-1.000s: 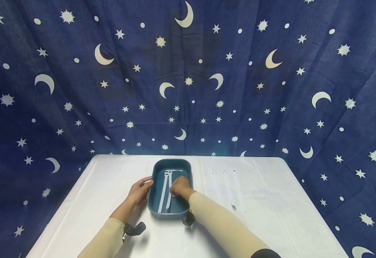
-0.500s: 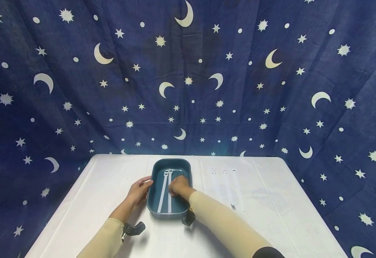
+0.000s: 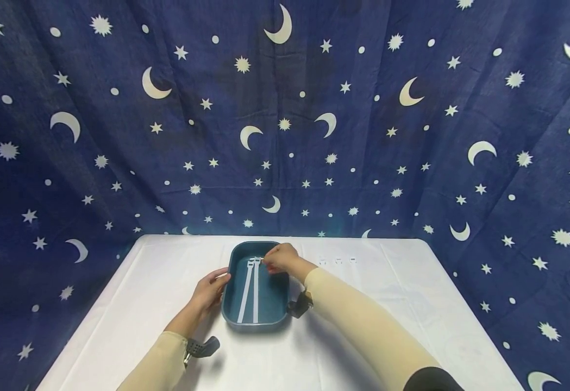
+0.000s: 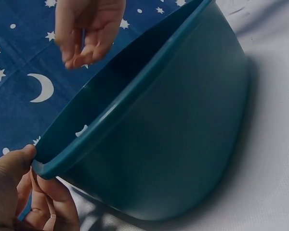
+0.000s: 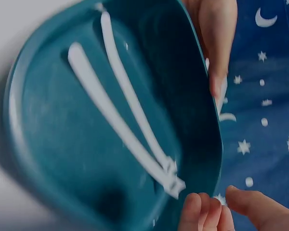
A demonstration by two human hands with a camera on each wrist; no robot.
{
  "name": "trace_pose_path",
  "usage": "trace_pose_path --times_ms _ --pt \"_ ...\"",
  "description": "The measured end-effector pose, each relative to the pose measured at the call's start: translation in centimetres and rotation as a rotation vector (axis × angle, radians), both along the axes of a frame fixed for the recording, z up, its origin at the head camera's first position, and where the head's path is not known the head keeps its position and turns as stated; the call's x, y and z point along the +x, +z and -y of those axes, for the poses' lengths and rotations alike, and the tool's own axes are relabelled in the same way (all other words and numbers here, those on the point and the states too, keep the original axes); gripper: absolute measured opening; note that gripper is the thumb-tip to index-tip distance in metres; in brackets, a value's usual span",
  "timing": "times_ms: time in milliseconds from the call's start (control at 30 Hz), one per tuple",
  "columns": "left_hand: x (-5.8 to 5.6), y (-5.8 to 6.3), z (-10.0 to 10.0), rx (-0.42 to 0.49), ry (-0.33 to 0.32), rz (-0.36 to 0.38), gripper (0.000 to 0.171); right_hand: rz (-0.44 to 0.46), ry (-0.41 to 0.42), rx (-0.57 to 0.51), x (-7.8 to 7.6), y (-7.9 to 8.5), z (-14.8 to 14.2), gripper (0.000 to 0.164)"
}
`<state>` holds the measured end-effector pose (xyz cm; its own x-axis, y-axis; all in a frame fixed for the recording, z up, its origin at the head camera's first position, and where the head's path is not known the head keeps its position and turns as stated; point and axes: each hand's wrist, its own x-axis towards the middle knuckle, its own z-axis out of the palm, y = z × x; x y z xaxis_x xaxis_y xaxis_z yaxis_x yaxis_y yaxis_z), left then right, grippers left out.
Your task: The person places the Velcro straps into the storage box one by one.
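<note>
A deep teal plastic bin [image 3: 255,328] stands on the table. Two white straps with buckle ends, a left strap [image 3: 245,293] and a right strap [image 3: 256,296], lie lengthwise on its floor, buckles together at the far end. My left hand [image 3: 208,290] holds the bin's left rim, thumb on top and fingers outside, as the left wrist view shows. Over the far right part of the bin is my right hand [image 3: 283,257], close to the buckles. In the right wrist view its thumb and fingers [image 5: 192,209] are apart, with nothing between them.
Right of the bin, a few more white straps lie on the white tablecloth, their buckles in a row, such as the middle buckle [image 3: 338,260]; my right forearm hides part of them. A blue curtain [image 3: 285,108] with moons and stars hangs behind the table [image 3: 167,255].
My right hand has risen from the middle of the bin toward its far right rim, away from the right strap, which now lies straighter. The left hand keeps its place on the rim.
</note>
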<state>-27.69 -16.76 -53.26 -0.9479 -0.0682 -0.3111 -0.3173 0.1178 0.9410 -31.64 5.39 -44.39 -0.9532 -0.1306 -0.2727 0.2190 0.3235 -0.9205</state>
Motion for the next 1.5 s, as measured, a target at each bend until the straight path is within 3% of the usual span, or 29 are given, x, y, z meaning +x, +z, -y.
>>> trace_pose_path --times_ms 267,567,833,1067,1300,1500 --pt "0.1 -0.1 0.0 -0.005 0.004 0.016 0.055 -0.009 -0.079 0.075 -1.2 1.0 -5.0 0.019" --pt "0.1 0.2 0.2 -0.031 0.001 0.015 0.057 0.013 -0.168 0.161 -1.8 0.7 -11.0 0.024" --pt "-0.1 0.3 0.2 -0.016 -0.007 -0.011 0.056 0.046 -0.248 0.247 -2.2 -1.1 -15.3 0.027" --pt "0.0 0.3 0.2 -0.005 0.0 -0.003 0.054 0.063 -0.307 0.395 -1.9 -2.7 -17.5 0.025" --pt "0.1 0.1 0.1 0.004 -0.012 -0.005 0.057 0.055 -0.321 0.426 -1.0 -3.5 -19.6 0.025" --pt "0.1 -0.1 0.1 0.018 -0.017 -0.004 0.058 0.1 -0.357 0.407 -0.5 -4.9 -20.7 0.026"
